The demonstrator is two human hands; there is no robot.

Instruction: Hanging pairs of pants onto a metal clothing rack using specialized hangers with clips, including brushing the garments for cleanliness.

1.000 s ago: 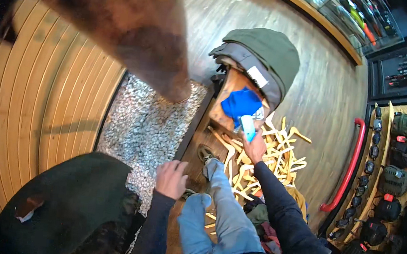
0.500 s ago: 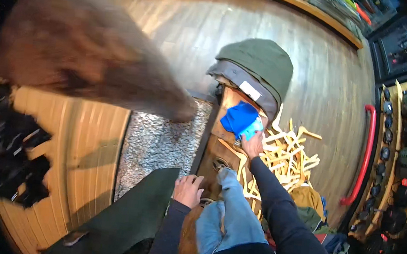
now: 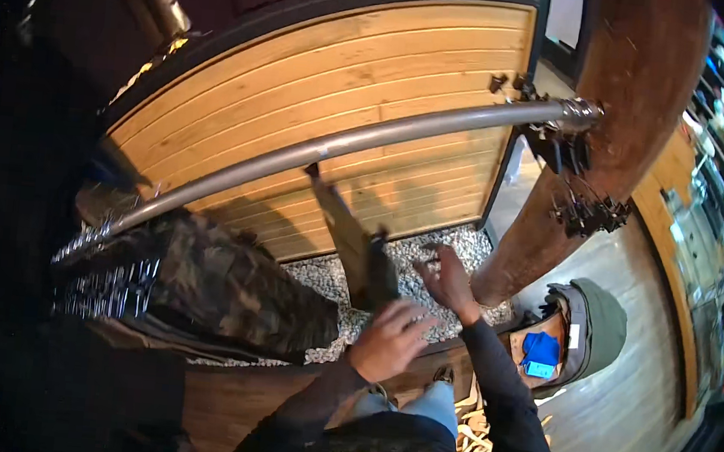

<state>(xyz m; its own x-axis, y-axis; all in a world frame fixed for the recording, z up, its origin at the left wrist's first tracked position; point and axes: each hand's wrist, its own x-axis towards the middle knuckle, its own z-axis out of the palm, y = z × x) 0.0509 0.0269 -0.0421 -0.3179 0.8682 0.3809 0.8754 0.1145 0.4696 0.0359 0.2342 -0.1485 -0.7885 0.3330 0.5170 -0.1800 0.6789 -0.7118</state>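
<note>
My left hand (image 3: 392,341) is raised in front of my body, holding nothing I can see, its fingers stretched and slightly blurred. Just beyond it a narrow olive-green garment (image 3: 348,240) hangs at a slant below a grey metal rail (image 3: 370,136). My right hand (image 3: 450,284) is lifted to the right of that garment, fingers apart and nothing in them. Camouflage garments (image 3: 232,288) hang close together at the left end of the rail. At the right, a blue folded cloth item (image 3: 541,349) with a light-blue label lies beside a stacked dark green garment (image 3: 601,329).
A thick wooden post (image 3: 544,216) carries the rail's right end, with black clip hangers (image 3: 587,213) bunched on it. White pebbles (image 3: 420,253) lie beneath, before a slatted wood panel (image 3: 306,75). Wooden hangers (image 3: 474,438) lie on the floor near my legs.
The view has swung left and up to the rail. My right hand has left the blue item, which stays by the stack. My left hand has come away from the dark green garment.
</note>
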